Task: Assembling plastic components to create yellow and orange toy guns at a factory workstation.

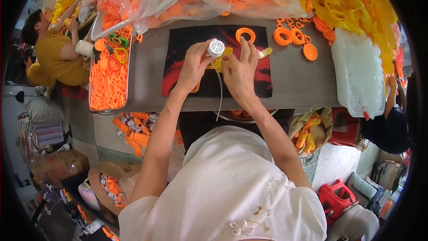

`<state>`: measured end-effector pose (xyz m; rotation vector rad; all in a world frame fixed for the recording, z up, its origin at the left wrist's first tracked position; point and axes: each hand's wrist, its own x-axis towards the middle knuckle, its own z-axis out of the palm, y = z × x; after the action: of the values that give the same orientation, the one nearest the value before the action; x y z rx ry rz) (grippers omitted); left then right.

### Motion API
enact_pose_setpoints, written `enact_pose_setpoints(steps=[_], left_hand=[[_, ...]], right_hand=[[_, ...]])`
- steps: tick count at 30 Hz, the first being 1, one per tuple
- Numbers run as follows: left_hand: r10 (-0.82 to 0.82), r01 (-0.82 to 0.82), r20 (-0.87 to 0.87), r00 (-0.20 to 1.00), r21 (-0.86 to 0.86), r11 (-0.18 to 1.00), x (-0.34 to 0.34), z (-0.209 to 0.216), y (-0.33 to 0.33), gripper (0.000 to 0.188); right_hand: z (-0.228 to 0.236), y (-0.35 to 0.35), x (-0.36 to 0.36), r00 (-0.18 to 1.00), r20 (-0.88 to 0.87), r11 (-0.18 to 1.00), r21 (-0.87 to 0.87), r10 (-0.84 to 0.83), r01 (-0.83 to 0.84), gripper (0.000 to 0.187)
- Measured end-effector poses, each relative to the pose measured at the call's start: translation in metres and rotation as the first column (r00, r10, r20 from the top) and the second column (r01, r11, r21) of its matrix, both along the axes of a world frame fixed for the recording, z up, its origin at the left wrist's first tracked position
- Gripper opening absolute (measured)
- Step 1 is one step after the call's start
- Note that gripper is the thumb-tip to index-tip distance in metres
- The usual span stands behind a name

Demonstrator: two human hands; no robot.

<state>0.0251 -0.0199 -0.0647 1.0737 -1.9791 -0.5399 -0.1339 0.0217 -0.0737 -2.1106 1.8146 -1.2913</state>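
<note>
Between the fingertips of my left hand [194, 64] is a white round cap-like part [216, 47] with a cut-out pattern on its face. My right hand [240, 76] is close beside it, thumb and forefinger pinched together and the other fingers raised; what the pinch holds is too small to make out. Under and between the hands shows a yellow plastic piece [216, 65], partly covered by them. A thin whitish tube [220, 91] hangs from there over the table's front edge. Just beyond my right fingers an orange ring [245, 31] lies on the black and red mat [185, 40].
A tray [129, 73] of small orange parts stands left on the grey table [301, 76]. Orange rings and discs [310, 51] lie right of the mat, near a translucent bin [356, 73]. Bagged parts [191, 2] line the back. A person [60, 49] sits at far left.
</note>
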Motion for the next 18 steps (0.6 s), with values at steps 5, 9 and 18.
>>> enact_pose_setpoints(steps=[5, 9, 18], left_hand=[[-0.004, 0.003, -0.017, 1.0, -0.037, 0.999, 0.001, 0.0, 0.001, 0.043], [0.006, -0.007, -0.031, 0.999, -0.01, 1.0, -0.002, 0.005, 0.003, 0.044], [-0.009, 0.008, -0.015, 1.0, -0.068, 0.998, 0.0, 0.0, 0.001, 0.046]], right_hand=[[-0.013, -0.006, 0.012, 1.0, -0.011, 0.996, 0.09, -0.005, 0.005, 0.012], [-0.013, -0.004, 0.007, 0.988, 0.141, 0.991, 0.113, 0.06, -0.076, 0.011], [-0.013, 0.001, 0.001, 0.955, 0.224, 0.947, 0.208, 0.196, -0.244, 0.019]])
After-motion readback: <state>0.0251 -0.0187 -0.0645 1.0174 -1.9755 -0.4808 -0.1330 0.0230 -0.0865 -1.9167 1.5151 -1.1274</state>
